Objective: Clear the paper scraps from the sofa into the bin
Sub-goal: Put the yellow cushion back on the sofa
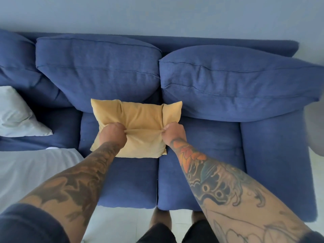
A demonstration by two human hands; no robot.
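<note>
The blue sofa (pixel 201 172) fills the frame, with 2 seat cushions meeting at a seam near the centre and 2 large back cushions (pixel 98 67) above them at 12 o'clock. A yellow cushion (pixel 140 120) lies flat on the seat, straddling the seam, with its far edge touching the base of the back cushions.

Both hands are on the yellow cushion. The left hand (pixel 112 134) has its grip curled tight, bunching cushion fabric near the cushion's 9 o'clock side. The right hand (pixel 173 133) pinches fabric near the 3 o'clock side, grip narrow and holding cloth. A taut fold of fabric runs between the 2 hands. Both forearms are tattooed and enter from 6 o'clock.

A white pillow (pixel 15 114) rests on the sofa at 9 o'clock, well apart from the yellow cushion. A pale sheet-covered surface (pixel 31 172) lies at 8 o'clock, touching the left seat cushion's side. A blurred grey shape (pixel 315 128) sits at the 3 o'clock frame edge; its identity cannot be determined.

Paper scraps and the bin do not show in this view; their location cannot be told. The visible seat fabric around the yellow cushion is plain blue.
</note>
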